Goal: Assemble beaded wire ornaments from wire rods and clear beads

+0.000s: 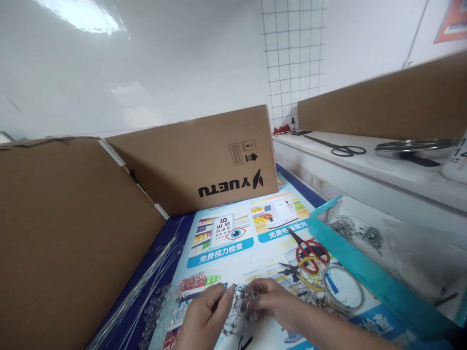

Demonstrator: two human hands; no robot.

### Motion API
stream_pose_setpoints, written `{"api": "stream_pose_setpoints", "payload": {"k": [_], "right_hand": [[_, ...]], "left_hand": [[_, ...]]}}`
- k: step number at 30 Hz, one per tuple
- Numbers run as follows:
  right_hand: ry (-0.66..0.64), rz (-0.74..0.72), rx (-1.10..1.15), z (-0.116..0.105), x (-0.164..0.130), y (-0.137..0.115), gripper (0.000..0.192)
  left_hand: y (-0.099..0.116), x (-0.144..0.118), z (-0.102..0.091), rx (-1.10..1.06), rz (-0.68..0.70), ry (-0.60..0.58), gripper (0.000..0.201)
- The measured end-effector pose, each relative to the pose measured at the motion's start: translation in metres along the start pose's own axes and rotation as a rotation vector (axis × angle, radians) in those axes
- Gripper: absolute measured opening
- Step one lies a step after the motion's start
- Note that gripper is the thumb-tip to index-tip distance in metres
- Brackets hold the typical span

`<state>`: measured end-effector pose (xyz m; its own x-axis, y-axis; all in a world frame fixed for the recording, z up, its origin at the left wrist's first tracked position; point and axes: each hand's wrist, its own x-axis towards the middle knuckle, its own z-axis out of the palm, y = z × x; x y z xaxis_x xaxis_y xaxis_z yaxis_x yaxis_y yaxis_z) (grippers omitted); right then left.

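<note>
With our left hand point(206, 316) and right hand point(272, 304) both pinched shut on the tangled wire-and-bead piece point(244, 304) between them, we'd best keep fingertips close and twist gently, scissors point(310, 250) lying just beyond the right hand.

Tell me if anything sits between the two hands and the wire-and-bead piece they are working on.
Nothing visible does. The left hand and the right hand both already touch the wire-and-bead piece, pinching it from either side above the poster. The scissors lie apart, beyond the right hand.
</note>
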<state>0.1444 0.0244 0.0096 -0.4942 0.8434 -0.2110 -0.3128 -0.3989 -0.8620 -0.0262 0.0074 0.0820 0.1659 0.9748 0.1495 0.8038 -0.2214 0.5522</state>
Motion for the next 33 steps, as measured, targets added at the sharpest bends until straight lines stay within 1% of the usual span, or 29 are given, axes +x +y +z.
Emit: {"api": "stream_pose_setpoints", "payload": {"k": [3, 6, 8, 10, 12, 14, 18, 22, 24, 26, 28, 29, 31, 33], "right_hand": [[0.125, -0.055, -0.153, -0.002, 0.006, 0.008, 0.022], [0.169, -0.139, -0.215, -0.007, 0.008, 0.011, 0.021], [0.136, -0.197, -0.256, -0.01, 0.006, 0.007, 0.03], [0.054, -0.236, -0.312, -0.012, 0.002, 0.001, 0.039], [-0.007, -0.259, -0.356, -0.012, -0.003, -0.005, 0.043], [-0.003, -0.285, -0.389, -0.009, -0.007, -0.01, 0.041], [0.058, -0.396, -0.489, -0.004, -0.013, -0.013, 0.034], [0.09, -0.46, -0.521, -0.004, -0.015, -0.012, 0.035], [0.071, -0.487, -0.57, -0.004, -0.017, -0.013, 0.046], [0.041, -0.529, -0.682, -0.004, -0.019, -0.014, 0.067], [-0.005, -0.585, -0.844, -0.003, -0.021, -0.014, 0.09], [-0.033, -0.619, -0.924, -0.002, -0.021, -0.014, 0.099], [-0.085, -0.691, -1.052, -0.001, -0.021, -0.012, 0.107], [-0.111, -0.754, -1.117, 0.001, -0.019, -0.009, 0.105]], "left_hand": [[-0.002, 0.0, -0.002, 0.093, 0.051, 0.05, 0.036], [0.0, 0.0, -0.005, 0.137, 0.081, 0.02, 0.037], [0.001, -0.001, -0.008, 0.114, 0.051, -0.002, 0.038], [0.002, 0.0, -0.012, 0.098, 0.018, 0.004, 0.038], [0.001, 0.0, -0.014, 0.095, 0.008, 0.008, 0.038], [-0.001, 0.0, -0.015, 0.077, -0.006, -0.002, 0.039], [-0.005, 0.003, -0.014, 0.005, -0.057, -0.015, 0.038], [-0.006, 0.004, -0.015, 0.005, -0.062, -0.03, 0.038], [-0.006, 0.003, -0.015, 0.038, -0.047, -0.021, 0.038], [-0.006, 0.002, -0.015, 0.066, -0.028, -0.008, 0.038], [-0.006, 0.002, -0.013, 0.085, -0.021, 0.001, 0.039], [-0.005, 0.002, -0.011, 0.09, -0.02, 0.002, 0.039], [-0.003, 0.001, -0.006, 0.084, -0.016, -0.005, 0.038], [0.001, 0.001, -0.002, 0.061, -0.014, -0.022, 0.037]]}}
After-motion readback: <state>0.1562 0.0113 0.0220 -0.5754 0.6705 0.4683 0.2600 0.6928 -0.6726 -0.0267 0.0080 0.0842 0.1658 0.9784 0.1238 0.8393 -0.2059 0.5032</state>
